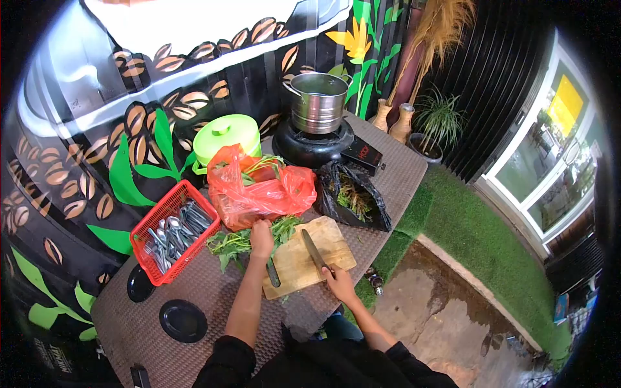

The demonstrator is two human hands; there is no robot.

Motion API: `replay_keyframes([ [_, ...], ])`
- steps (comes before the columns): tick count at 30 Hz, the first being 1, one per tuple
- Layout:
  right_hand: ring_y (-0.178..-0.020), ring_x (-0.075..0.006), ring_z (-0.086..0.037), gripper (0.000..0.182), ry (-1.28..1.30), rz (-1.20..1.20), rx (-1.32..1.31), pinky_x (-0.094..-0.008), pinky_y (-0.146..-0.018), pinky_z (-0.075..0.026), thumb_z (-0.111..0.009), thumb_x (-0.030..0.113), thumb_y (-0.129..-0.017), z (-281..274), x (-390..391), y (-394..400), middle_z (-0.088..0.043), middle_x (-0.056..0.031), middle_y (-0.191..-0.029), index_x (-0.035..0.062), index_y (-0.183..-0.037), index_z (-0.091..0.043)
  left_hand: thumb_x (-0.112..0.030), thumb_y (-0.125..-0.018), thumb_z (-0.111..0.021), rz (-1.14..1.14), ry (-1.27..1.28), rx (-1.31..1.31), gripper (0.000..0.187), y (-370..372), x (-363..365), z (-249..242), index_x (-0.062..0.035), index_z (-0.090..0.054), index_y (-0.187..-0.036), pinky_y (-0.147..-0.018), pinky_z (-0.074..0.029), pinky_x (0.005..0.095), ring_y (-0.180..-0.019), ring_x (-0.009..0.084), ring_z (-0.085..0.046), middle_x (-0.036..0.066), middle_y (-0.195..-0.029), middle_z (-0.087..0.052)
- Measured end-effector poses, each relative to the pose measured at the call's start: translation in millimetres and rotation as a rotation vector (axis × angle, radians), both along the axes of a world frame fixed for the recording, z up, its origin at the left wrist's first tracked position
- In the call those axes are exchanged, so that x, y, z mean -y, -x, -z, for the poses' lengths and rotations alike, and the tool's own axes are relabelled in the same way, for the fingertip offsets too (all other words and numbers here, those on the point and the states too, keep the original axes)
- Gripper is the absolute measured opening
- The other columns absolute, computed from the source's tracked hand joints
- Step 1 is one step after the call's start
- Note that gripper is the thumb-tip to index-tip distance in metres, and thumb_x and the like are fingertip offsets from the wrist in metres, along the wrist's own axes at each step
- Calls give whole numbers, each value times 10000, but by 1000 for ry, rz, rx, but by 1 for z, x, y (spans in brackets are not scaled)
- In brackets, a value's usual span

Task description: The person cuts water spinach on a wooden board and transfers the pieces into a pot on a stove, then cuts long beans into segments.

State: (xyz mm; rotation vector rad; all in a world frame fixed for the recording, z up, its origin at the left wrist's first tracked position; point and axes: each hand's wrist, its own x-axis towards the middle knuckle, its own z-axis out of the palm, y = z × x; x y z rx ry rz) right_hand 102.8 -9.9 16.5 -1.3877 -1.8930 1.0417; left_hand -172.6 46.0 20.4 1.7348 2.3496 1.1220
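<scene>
1. Round steel pot point(317, 110): on the round black stove point(294, 143).
2. Rectangular red plastic basket point(187, 257): left of the rectangular wooden board point(291, 262).
3. 2 round black plates point(183, 321): before the basket.
4. Rumpled red plastic bag point(262, 194): between the basket and open black plastic bag point(378, 208).

From the tips of my left fingers point(261, 226), the ends are lost in the greens point(231, 243), so their grip I can't tell. My right fingers point(330, 271) cover much of the knife's point(312, 247) handle. At eleven o'clock from the cutting board point(301, 266), the red bag point(259, 197) hides part of the green pot point(226, 141). At eight, the bottom edge crops a black object point(139, 375).
</scene>
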Motion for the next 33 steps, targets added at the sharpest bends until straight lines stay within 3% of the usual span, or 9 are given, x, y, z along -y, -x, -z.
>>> replay_keyframes([
  [2, -502, -281, -579, 351, -147, 13, -31, -380, -533, -436, -489, 312, -914, -10, 2, 8, -557, -146, -533, -27, -869, -572, 30, -713, -553, 7, 6, 25, 98, -4, 6, -11, 17, -624, -779, -721, -454, 438, -802, 367, -585, 211, -804, -600],
  [9, -685, -398, -602, 353, -156, -82, 75, -456, -620, -452, -477, 328, -913, -19, -13, 46, -594, -248, -690, -10, -947, -571, 9, -757, -541, 226, -132, -54, 93, 3, 16, -57, 29, -627, -787, -770, -442, 427, -810, 365, -567, 215, -791, -579],
  [11, -756, -432, -583, 357, -93, -113, 101, -485, -664, -447, -470, 336, -911, -17, -20, 54, -591, -275, -757, -4, -970, -566, 14, -760, -532, 181, -112, -67, 103, 9, 16, -62, 36, -626, -798, -759, -448, 425, -805, 363, -580, 215, -788, -594],
  [19, -719, -431, -590, 358, -138, -69, 109, -497, -653, -459, -458, 351, -911, -25, -14, 36, -606, -256, -754, 9, -949, -558, 22, -758, -542, 123, -39, 166, 105, 12, 17, -71, 61, -630, -799, -679, -486, 397, -723, 360, -629, 244, -729, -615],
  [23, -683, -441, -583, 364, -151, -122, 48, -505, -646, -460, -454, 351, -911, -49, -2, 43, -595, -269, -710, -2, -900, -541, 11, -763, -556, 177, -69, 180, 113, 12, 18, -72, 46, -653, -808, -665, -485, 395, -727, 350, -633, 244, -741, -615],
  [26, -682, -443, -583, 367, -153, -104, 111, -507, -638, -462, -456, 346, -907, -37, -2, 55, -594, -270, -706, -9, -891, -546, -5, -775, -555, 178, -105, 187, 128, 6, 27, -91, 45, -658, -833, -667, -476, 398, -733, 359, -628, 246, -751, -612],
  [29, -688, -444, -586, 369, -134, -120, 146, -515, -638, -461, -459, 342, -902, -24, -3, 58, -597, -271, -714, -15, -883, -552, -20, -788, -549, 56, -85, 87, 140, 4, 32, -115, 56, -648, -851, -681, -466, 402, -750, 373, -617, 243, -771, -615],
  [31, -693, -443, -587, 368, -139, -114, 147, -515, -644, -462, -462, 340, -900, -17, -4, 58, -599, -271, -719, -16, -883, -555, -26, -802, -533, 156, -262, 45, 146, 8, 31, -121, 54, -636, -866, -717, -457, 398, -784, 381, -601, 233, -793, -614],
  [33, -697, -442, -589, 367, -143, -105, 147, -514, -649, -464, -465, 338, -898, -13, -4, 58, -601, -272, -723, -17, -883, -558, -19, -810, -526, 188, -284, 43, 134, 12, 34, -131, 44, -625, -874, -755, -444, 393, -817, 364, -588, 215, -824, -614],
])
